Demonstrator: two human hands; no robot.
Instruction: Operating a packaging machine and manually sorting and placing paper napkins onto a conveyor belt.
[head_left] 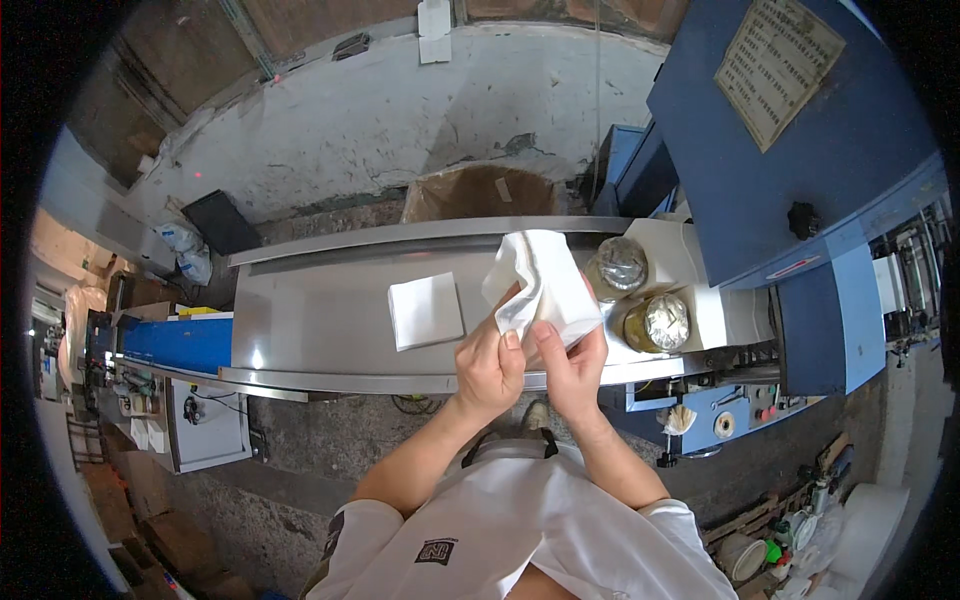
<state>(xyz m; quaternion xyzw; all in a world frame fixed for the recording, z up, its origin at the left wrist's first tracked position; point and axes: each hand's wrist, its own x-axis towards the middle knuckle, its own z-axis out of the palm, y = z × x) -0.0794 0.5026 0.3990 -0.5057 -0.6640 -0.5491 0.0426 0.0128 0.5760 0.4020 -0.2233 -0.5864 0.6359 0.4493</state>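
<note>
With our left hand (488, 365) and right hand (572, 368) both pinching the white napkin (540, 283), a loose grip could spill it — onto the steel tray (310, 320) — or against the jars (640, 295).

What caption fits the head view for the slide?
Both hands, left hand and right hand, grip a crumpled white paper sheet above a steel conveyor table, beside a flat folded white square.

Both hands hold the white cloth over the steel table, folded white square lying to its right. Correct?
Not quite. In the head view the folded white square lies to the left of the white cloth, not the right. Both the left hand and right hand do hold it over the steel table.
</note>
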